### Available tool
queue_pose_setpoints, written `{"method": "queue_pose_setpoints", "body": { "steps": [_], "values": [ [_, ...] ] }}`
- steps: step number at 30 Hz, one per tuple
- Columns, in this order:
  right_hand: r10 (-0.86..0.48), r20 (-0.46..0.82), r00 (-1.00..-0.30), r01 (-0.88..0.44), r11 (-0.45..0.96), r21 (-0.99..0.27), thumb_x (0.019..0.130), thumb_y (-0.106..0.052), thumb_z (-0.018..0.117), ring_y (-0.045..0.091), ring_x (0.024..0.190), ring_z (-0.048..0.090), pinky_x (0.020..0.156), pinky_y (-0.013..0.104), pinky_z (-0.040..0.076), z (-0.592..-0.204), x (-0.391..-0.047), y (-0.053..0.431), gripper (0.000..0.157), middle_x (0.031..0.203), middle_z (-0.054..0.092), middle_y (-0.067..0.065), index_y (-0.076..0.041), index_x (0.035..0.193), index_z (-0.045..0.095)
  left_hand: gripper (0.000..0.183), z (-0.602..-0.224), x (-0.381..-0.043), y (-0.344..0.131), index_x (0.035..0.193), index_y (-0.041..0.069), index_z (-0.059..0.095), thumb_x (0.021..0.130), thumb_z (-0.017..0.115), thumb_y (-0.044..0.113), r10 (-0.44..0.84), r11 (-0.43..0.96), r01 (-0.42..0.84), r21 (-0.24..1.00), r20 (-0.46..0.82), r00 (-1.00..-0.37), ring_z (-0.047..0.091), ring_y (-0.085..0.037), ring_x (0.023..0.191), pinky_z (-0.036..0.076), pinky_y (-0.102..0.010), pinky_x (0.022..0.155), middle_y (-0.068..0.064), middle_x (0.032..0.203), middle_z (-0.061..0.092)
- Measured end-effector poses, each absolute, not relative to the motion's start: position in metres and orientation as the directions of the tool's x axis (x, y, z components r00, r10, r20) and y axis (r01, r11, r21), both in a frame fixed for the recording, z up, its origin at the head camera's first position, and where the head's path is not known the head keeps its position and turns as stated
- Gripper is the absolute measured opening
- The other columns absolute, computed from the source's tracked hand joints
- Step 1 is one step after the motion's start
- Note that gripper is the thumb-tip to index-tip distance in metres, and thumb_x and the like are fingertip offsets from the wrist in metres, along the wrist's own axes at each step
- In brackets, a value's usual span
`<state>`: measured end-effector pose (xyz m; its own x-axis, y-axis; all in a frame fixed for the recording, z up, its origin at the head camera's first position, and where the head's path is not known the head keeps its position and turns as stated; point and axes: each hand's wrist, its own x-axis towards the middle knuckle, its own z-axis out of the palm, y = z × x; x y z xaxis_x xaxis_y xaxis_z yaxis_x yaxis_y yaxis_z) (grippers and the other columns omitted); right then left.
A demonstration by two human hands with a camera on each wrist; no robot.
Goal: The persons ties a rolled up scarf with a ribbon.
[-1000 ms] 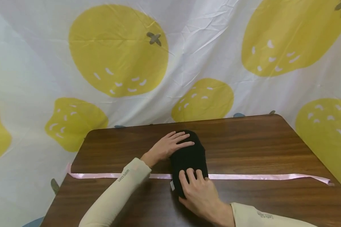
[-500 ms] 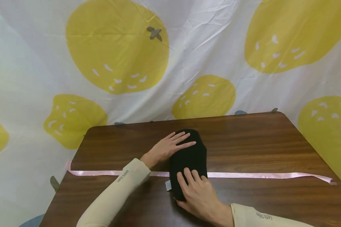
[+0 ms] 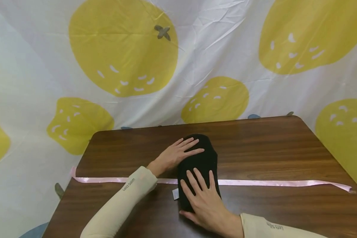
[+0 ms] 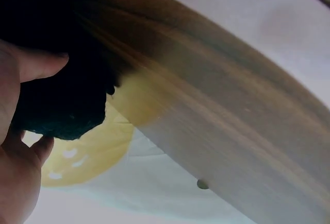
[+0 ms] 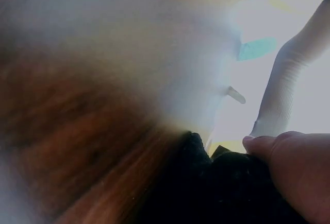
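Observation:
A black folded cloth item, long with rounded ends, lies lengthwise on the brown wooden table; a small white tag sticks out from its left side. My left hand rests on its far end, fingers straight across the top. On the near end lies my right hand, fingers spread flat and thumb along the left edge. In the left wrist view, the dark cloth sits beside the thumb and fingertips. The right wrist view has the dark cloth bunched under the thumb.
A pink ribbon stretches across the wooden table from left to right, passing behind the black cloth's outline. Behind the table's far edge hangs a white curtain printed with yellow fruit.
My right hand's curled fingers have straightened and spread over the near end of the black cloth, which looks flatter and wider there. The white tag shows more. My left hand stays in place.

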<state>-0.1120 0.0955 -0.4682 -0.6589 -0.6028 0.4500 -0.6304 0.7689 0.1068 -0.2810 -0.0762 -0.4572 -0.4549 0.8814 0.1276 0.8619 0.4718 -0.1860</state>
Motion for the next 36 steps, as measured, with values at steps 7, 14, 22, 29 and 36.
{"method": "queue_pose_setpoints", "body": {
  "steps": [7, 14, 22, 29, 36],
  "values": [
    [-0.61, 0.434, -0.663, -0.649, 0.757, 0.072, 0.078, -0.066, 0.07, 0.046, 0.14, 0.033, 0.096, 0.079, 0.029, -0.474, -0.111, 0.095, 0.085, 0.15, 0.041, 0.022, -0.011, 0.14, 0.052, 0.078, -0.46, -0.277, -0.076, 0.158, 0.027, 0.024, 0.095, 0.062, 0.002, 0.875, 0.484, 0.852, -0.2, 0.101, -0.473, 0.015, -0.027, 0.152, 0.021, -0.049, 0.12, -0.008, 0.166, 0.015],
    [-0.621, 0.417, -0.664, -0.66, 0.748, 0.063, 0.079, -0.065, 0.071, 0.047, 0.141, 0.031, 0.095, 0.081, 0.028, -0.476, -0.111, 0.095, 0.084, 0.151, 0.04, 0.022, -0.011, 0.139, 0.053, 0.082, -0.462, -0.274, -0.075, 0.159, 0.029, 0.017, 0.095, 0.064, 0.007, 0.86, 0.507, 0.828, -0.239, 0.083, -0.503, 0.012, -0.028, 0.152, 0.021, -0.048, 0.12, -0.008, 0.166, 0.009],
    [-0.636, 0.373, -0.676, -0.667, 0.743, 0.059, 0.081, -0.066, 0.067, 0.047, 0.143, 0.028, 0.097, 0.081, 0.025, -0.473, -0.11, 0.094, 0.083, 0.154, 0.036, 0.022, -0.011, 0.142, 0.051, 0.082, -0.457, -0.272, -0.077, 0.159, 0.03, 0.012, 0.097, 0.062, 0.013, 0.85, 0.516, 0.81, -0.278, 0.055, -0.523, 0.009, -0.027, 0.153, 0.021, -0.048, 0.12, -0.006, 0.167, 0.006],
    [-0.647, 0.305, -0.699, -0.668, 0.743, 0.047, 0.085, -0.067, 0.061, 0.045, 0.145, 0.022, 0.099, 0.081, 0.021, -0.469, -0.108, 0.093, 0.083, 0.157, 0.031, 0.021, -0.012, 0.145, 0.048, 0.088, -0.453, -0.271, -0.08, 0.159, 0.033, 0.009, 0.095, 0.065, 0.012, 0.84, 0.512, 0.777, -0.367, 0.028, -0.541, 0.01, -0.026, 0.153, 0.022, -0.05, 0.119, -0.006, 0.167, 0.002],
    [-0.644, 0.299, -0.705, -0.68, 0.733, -0.024, 0.087, -0.065, 0.061, 0.046, 0.146, 0.022, 0.098, 0.082, 0.02, -0.463, -0.106, 0.094, 0.08, 0.158, 0.029, 0.022, -0.011, 0.145, 0.048, 0.089, -0.452, -0.27, -0.084, 0.159, 0.032, 0.011, 0.093, 0.068, 0.013, 0.83, 0.527, 0.739, -0.419, 0.067, -0.554, 0.019, -0.026, 0.151, 0.025, -0.05, 0.118, -0.006, 0.167, 0.007]
  ]
}}
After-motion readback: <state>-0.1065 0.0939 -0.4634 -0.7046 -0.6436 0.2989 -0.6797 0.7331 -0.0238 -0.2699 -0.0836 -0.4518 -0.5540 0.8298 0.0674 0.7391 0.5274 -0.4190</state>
